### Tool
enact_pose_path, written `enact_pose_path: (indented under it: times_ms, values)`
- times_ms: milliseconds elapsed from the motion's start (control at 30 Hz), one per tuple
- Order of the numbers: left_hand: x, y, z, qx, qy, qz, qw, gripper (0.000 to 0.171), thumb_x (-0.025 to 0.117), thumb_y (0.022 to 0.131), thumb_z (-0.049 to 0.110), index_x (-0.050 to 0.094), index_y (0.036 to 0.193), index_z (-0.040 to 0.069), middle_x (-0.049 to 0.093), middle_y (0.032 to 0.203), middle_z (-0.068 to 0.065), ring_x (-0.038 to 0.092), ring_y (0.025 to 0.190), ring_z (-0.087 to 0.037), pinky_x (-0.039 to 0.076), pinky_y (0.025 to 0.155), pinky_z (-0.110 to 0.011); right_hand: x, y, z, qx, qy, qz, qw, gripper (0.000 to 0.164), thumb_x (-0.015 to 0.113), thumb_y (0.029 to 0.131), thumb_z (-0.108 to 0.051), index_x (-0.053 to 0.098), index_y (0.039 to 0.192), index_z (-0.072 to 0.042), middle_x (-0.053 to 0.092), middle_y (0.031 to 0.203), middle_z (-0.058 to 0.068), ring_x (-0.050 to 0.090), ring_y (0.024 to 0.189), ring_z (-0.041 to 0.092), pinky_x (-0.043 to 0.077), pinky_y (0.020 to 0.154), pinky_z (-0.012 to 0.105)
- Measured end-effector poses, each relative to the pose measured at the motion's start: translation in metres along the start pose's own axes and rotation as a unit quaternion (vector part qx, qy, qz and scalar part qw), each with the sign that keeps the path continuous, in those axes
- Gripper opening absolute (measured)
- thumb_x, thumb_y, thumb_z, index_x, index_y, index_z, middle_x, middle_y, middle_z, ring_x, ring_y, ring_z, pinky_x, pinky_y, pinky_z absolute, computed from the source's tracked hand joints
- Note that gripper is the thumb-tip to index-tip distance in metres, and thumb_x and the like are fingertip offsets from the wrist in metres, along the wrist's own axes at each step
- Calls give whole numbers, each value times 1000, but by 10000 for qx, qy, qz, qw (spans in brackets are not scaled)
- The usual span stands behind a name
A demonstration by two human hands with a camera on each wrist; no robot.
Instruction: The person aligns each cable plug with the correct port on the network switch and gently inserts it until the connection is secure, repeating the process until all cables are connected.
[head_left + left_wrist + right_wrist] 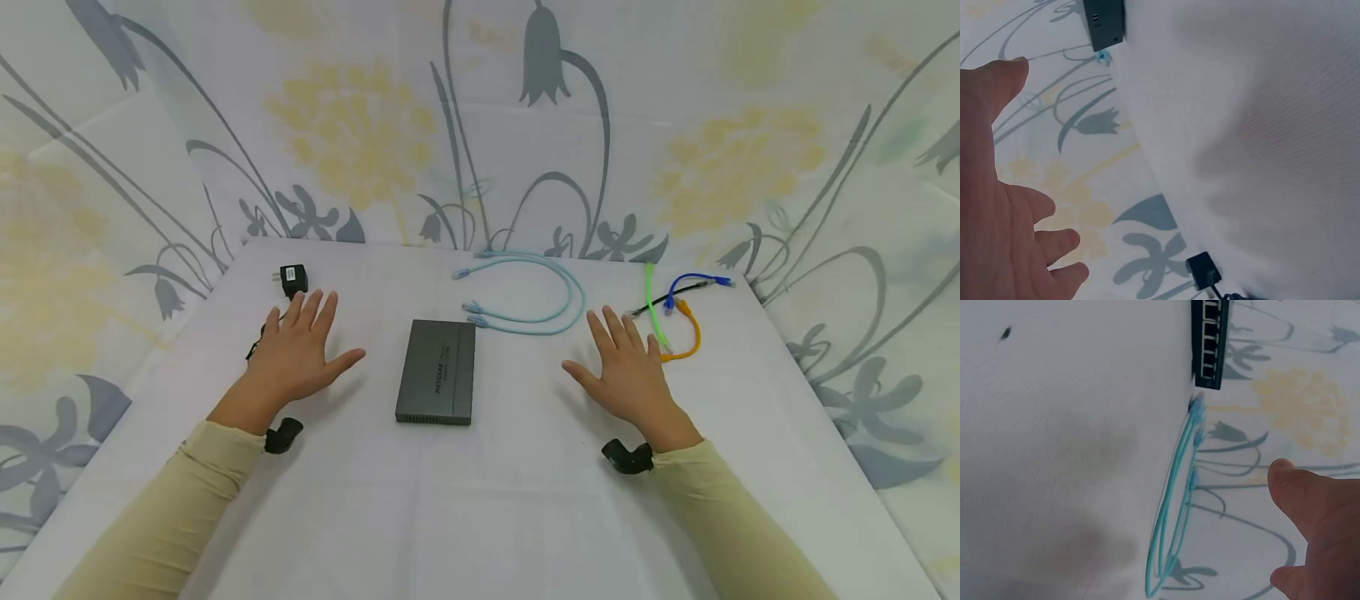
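Both hands hover over the white table with fingers spread, holding nothing. Between them lies a dark grey Netgear network switch (pixel 437 372); its row of ports (pixel 1210 344) shows in the right wrist view. My left hand (pixel 295 350) is nearest a black power adapter (pixel 293 279), whose cord is partly hidden behind the fingers. My right hand (pixel 626 371) is close to several short network cables: a green one (pixel 651 300), a blue one (pixel 693 277), a black one (pixel 684 291) and an orange one (pixel 698 329). Light blue network cables (pixel 573 287) lie looped behind the switch.
A white cloth (pixel 450 517) covers the table. Floral fabric (pixel 480 125) hangs along its back and both sides. Dark wrist mounts (pixel 628 457) sit at the cuffs of the beige sleeves.
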State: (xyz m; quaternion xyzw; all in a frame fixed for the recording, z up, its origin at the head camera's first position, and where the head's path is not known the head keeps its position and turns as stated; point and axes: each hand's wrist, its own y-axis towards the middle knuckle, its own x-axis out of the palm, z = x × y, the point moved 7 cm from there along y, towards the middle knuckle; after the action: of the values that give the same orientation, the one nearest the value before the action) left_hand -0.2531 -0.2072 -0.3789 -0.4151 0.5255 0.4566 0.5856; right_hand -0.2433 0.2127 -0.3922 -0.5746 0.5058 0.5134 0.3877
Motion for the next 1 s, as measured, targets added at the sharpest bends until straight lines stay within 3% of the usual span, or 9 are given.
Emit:
enact_pose_path:
  times_ms: [267,400,633,1000]
  values:
    - [-7,-7,-9,39,26,-72,10000,90,44,96,60,12,155,0,16,158,-28,11,146,-48,8,113,-68,4,10,-19,-195,151,34,9997,87,50,92,-62,18,157,-14,15,163,14,14,148,41,15,111,69]
    - [-7,-12,-14,189,90,0,9998,83,50,96,52,21,153,-2,25,154,-29,22,142,-48,17,112,-67,6,11,-29,-317,279,99,9991,87,52,92,-60,19,157,-13,17,162,15,15,148,42,20,111,68]
    - [2,-31,-20,577,-61,-93,9983,60,59,94,30,44,142,-3,49,134,-30,46,126,-47,38,103,-61,15,10,-51,-510,647,87,9966,85,56,91,-57,21,156,-14,18,162,15,20,147,41,31,108,64]
    - [15,-42,-39,529,-396,-329,9973,43,59,83,7,60,125,-4,59,125,-28,53,117,-48,44,96,-58,33,12,-75,-691,1031,-192,9921,85,54,92,-59,18,157,-18,18,162,10,20,149,35,31,112,57]
